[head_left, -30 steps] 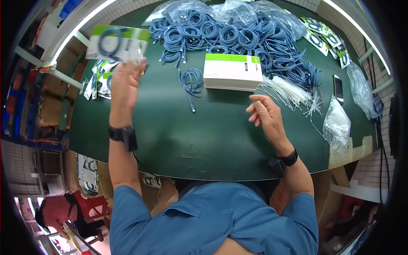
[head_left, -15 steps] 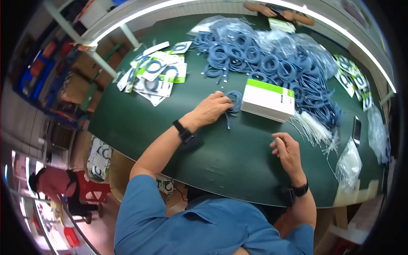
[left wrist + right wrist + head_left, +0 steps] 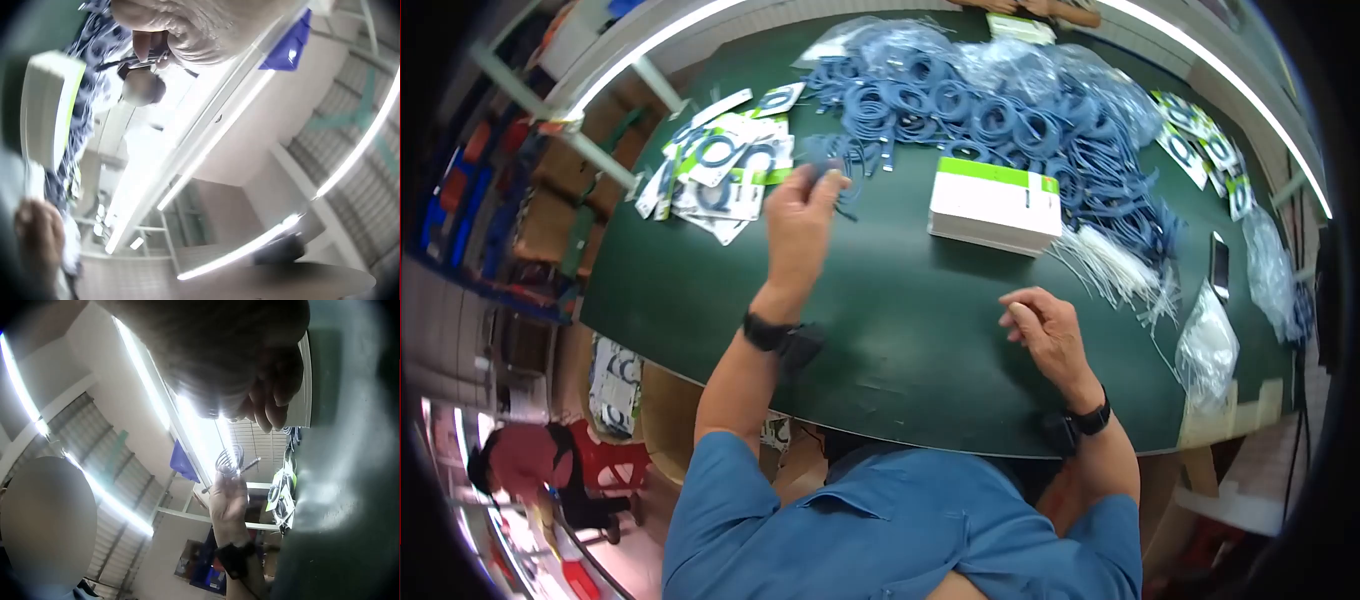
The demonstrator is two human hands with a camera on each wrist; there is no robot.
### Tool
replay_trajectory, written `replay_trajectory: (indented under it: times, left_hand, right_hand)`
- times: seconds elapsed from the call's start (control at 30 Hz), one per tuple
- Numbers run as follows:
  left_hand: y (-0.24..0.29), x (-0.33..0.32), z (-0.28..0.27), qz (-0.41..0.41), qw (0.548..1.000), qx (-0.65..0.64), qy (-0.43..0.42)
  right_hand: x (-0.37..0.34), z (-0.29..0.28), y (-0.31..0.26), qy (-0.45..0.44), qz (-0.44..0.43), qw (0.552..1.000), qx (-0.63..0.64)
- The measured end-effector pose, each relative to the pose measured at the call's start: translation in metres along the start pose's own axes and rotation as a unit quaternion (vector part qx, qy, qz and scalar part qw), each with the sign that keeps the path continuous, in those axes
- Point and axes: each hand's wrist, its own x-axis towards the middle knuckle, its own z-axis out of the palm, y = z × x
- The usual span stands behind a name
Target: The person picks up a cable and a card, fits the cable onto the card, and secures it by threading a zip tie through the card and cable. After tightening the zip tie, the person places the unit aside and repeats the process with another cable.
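My left hand (image 3: 800, 225) holds a coiled blue cable (image 3: 230, 461) above the table, left of the white and green box stack (image 3: 992, 205). In the head view the cable is blurred and partly behind the fingers; the right wrist view shows its loops standing up from the fingertips, a connector end sticking out. Nothing is in my right hand (image 3: 1045, 335), whose fingers hang loosely curled over the table, just nearer to me than the box stack.
Behind the box stack spreads a big pile of coiled blue cables (image 3: 950, 100) under clear plastic bags (image 3: 1025, 70). Carded cables (image 3: 725, 165) lie at the left. White ties (image 3: 1105, 260), a phone (image 3: 1219, 265) and a plastic bag (image 3: 1208, 345) lie at the right.
A carded cable was in my left hand at the far left. The hand then reached the loose coil beside the box stack and has lifted it leftward. My right hand stays idle.
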Motion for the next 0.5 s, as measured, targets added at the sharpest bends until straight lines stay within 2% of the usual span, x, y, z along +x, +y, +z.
replay_trajectory:
  times: [0.03,0.07,0.1,0.2,0.23,0.3,0.37,0.5]
  left_hand:
    - [0.012,-0.009,0.009,-0.007,1.0,-0.009,-0.023]
    - [0.024,-0.022,0.018,-0.066,0.982,-0.169,-0.052]
    - [0.032,-0.035,0.03,-0.133,0.934,-0.323,-0.076]
    - [0.041,-0.075,0.071,-0.18,0.909,-0.337,-0.164]
    - [0.041,-0.084,0.084,-0.19,0.9,-0.34,-0.197]
    - [0.035,-0.093,0.103,-0.208,0.875,-0.357,-0.25]
    - [0.031,-0.096,0.117,-0.216,0.844,-0.378,-0.314]
    - [0.035,-0.095,0.135,-0.195,0.838,-0.402,-0.312]
  right_hand:
    - [-0.001,0.001,-0.002,-0.02,-0.012,1.0,0.015]
    - [-0.003,0.003,-0.005,-0.038,-0.021,0.999,0.03]
    - [-0.004,0.006,-0.009,-0.068,-0.018,0.997,0.038]
    - [-0.01,0.014,-0.023,-0.129,-0.05,0.99,0.023]
    - [-0.011,0.016,-0.02,-0.108,-0.033,0.993,0.02]
    - [-0.013,0.019,-0.014,-0.076,-0.071,0.993,0.055]
    - [-0.013,0.015,-0.015,-0.032,-0.065,0.995,0.064]
    - [-0.013,0.0,-0.021,0.035,-0.062,0.993,0.093]
